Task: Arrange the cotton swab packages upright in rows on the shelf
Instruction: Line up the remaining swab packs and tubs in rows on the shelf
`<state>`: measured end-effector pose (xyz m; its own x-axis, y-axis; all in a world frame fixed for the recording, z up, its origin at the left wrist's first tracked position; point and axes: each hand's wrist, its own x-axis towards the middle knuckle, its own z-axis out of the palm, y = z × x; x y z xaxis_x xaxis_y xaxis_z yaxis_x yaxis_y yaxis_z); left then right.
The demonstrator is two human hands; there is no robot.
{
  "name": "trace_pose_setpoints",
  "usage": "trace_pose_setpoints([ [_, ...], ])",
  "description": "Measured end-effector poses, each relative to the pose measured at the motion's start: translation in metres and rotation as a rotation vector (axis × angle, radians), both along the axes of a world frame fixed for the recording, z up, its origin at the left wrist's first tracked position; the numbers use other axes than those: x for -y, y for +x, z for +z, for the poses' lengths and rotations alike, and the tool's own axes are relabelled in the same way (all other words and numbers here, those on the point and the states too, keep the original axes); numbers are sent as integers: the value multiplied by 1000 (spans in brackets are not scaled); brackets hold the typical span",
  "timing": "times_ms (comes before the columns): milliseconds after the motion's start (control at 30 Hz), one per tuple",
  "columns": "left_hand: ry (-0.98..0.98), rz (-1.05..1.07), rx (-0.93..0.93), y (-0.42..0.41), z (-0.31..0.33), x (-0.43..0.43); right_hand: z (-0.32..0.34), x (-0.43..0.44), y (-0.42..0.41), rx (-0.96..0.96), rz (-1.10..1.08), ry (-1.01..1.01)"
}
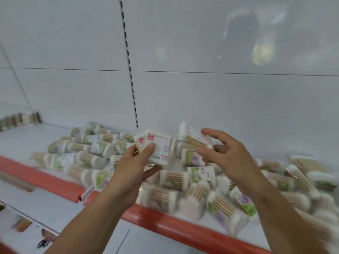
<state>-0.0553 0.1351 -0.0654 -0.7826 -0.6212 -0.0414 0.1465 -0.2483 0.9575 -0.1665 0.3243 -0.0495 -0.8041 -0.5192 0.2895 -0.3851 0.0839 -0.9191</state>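
Shelf (23, 142) blurred; left hand (134, 165), right hand (225, 154) grip packages (159, 147).

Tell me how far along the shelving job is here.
Barely started. Done: what looks like one short upright row at the far left of the shelf. In hand: the left hand holds two packages, the right hand pinches another package. Left: the big pile lying jumbled.

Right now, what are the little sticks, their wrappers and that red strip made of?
The sticks look like pale wood or bamboo: tan, straight, matte. The pack wrapper in the left hand seems thin clear plastic with printed labels, slightly glossy. The red strip looks like smooth moulded plastic, though painted metal is possible.
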Motion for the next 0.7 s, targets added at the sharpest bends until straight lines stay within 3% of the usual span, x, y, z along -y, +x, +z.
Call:
trace_pose_setpoints([
  [133,19,53,-27,44,2,52,-4,77,36,85,160,-92],
  [433,-33,221,-74,171,-1,214,-6,279,134,146,209,-207],
  [700,-135,404,-41,289,-9,332,-25,439,229,400,441,-240],
])
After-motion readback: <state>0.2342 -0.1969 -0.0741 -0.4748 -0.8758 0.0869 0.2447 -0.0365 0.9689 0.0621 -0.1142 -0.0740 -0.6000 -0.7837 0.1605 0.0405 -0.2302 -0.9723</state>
